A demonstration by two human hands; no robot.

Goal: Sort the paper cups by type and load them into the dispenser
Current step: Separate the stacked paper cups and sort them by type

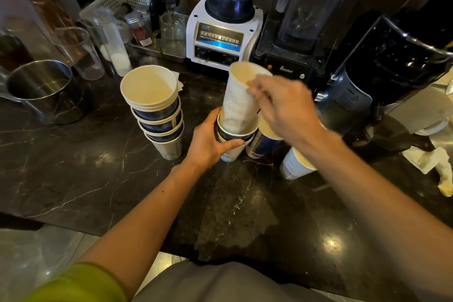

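Cups stood in groups on the bench [98,179]: a leaning left stack [157,115], a short stack [231,154] near the middle, and two loose cups [293,167] just right of it. A tall cup [239,98], pale and tilted, sat with its base inside the mouth of the short stack. We could not identify a dispenser in view.

Risks noted:
- The tall cup looked paler and taller than the dark-banded cups below it. If pressed home, we judged it would mix types and might wedge.
- Its tilt put sideways load on the short stack. A slackened grip could tip the lot.
- The right forearm passed directly over the loose cups, so a low sweep could knock them along the bench.
- The left stack was nested unevenly and leaned. A nudge from the left arm could topple it.

Hands:
- Left hand [208,140]: fingers and thumb curled round the short stack, steadying it on the bench.
- Right hand [284,108]: blurred, but its fingertips pinched the rim of the tall cup.
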